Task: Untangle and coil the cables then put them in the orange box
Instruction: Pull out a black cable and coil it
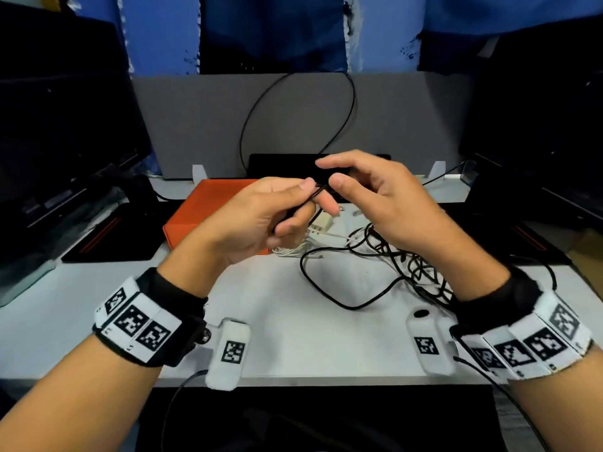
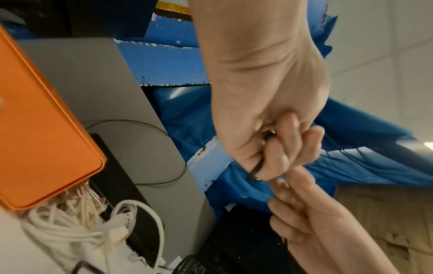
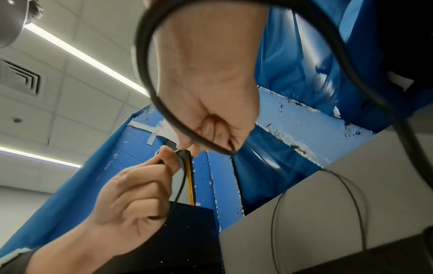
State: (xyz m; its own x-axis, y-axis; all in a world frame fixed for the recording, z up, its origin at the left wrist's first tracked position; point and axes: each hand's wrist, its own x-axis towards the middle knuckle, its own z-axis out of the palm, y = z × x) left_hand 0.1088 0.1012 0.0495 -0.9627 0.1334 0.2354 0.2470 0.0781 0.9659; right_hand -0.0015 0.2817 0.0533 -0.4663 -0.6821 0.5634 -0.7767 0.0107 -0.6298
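My left hand (image 1: 310,190) is raised over the white table (image 1: 277,337) and pinches a thin black cable (image 1: 316,191) between thumb and forefinger, with the other fingers curled round it. Right beside it, my right hand (image 1: 331,174) curls its lower fingers on the same black cable (image 3: 232,148), thumb and forefinger stretched toward the left hand. A tangle of black cables (image 1: 417,265) lies under the right hand. White cables (image 1: 293,249) and a white plug (image 1: 321,221) lie against the orange box (image 1: 208,207), which stands behind the left hand. In the left wrist view the box (image 2: 42,120) borders the white cables (image 2: 77,222).
A grey partition (image 1: 293,125) closes the back of the table, with a thin black cable loop (image 1: 352,102) hanging against it. Dark monitors stand at the left (image 1: 65,141) and right (image 1: 538,125). The table's front edge (image 1: 293,381) runs just below my wrists.
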